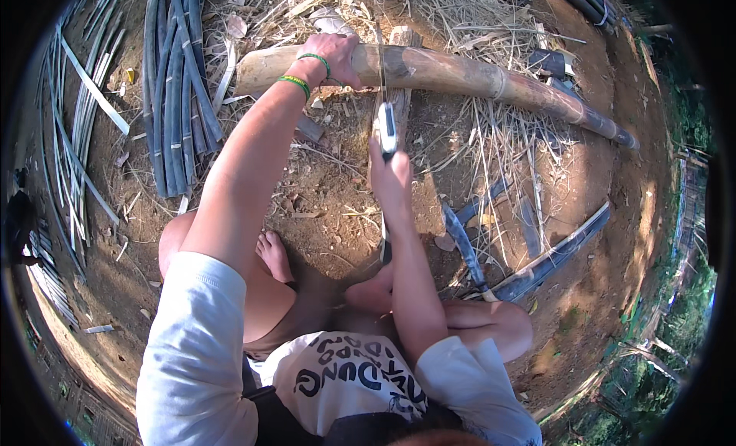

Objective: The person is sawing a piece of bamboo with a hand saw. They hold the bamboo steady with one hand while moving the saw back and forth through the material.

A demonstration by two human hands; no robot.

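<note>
A thick tan bamboo pole (460,72) lies crosswise on the ground ahead of me, resting over a piece of wood (403,38). My left hand (328,55) is closed over the pole near its left end, pressing it from above. My right hand (392,177) grips the white and dark handle of a handsaw (388,125). The narrow saw blade points away from me and lies across the pole, just right of my left hand. How deep the blade sits in the pole I cannot tell.
Dark bamboo poles (172,101) lie bundled at the left, beside thin split strips (80,139). Dark split bamboo pieces (556,254) lie near my right knee. Pale shavings (491,151) litter the dirt. More dark poles (586,5) lie at the far right.
</note>
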